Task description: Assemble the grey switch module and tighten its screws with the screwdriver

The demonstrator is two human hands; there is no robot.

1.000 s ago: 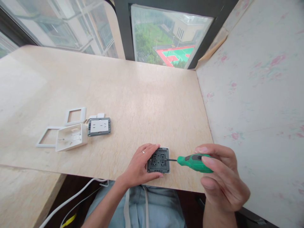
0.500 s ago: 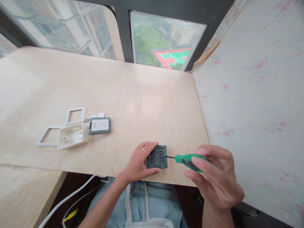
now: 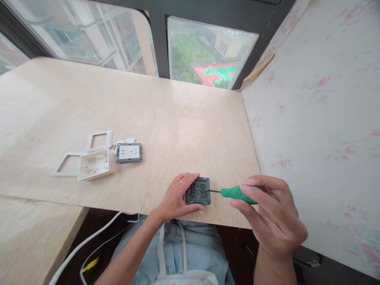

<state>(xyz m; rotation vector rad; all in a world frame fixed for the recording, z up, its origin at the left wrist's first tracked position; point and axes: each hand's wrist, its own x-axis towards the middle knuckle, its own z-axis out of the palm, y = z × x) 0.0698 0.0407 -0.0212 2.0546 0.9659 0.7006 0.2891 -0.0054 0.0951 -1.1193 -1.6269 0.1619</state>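
Observation:
Near the front edge of the stone-look counter lies a square switch module (image 3: 198,191), its dark grey back facing up. My left hand (image 3: 178,198) grips it from the left, thumb along the near side and fingers along the far side. In my right hand (image 3: 271,211) is a screwdriver with a green handle (image 3: 234,192), held by thumb and fingers. Its thin dark shaft points left, and the tip meets the right part of the module's back. A screw under the tip is too small to make out.
Further left on the counter (image 3: 190,118) sit a white open box (image 3: 96,164), two white frames (image 3: 100,140) and a grey-edged socket module (image 3: 129,152) with small screws beside it. A papered wall (image 3: 314,130) bounds the right; windows stand behind. A white cable (image 3: 89,237) hangs below the front edge.
The screwdriver handle has turned in my right hand, its dark patches no longer showing. My left hand keeps its hold on the module. The whole view has shifted slightly.

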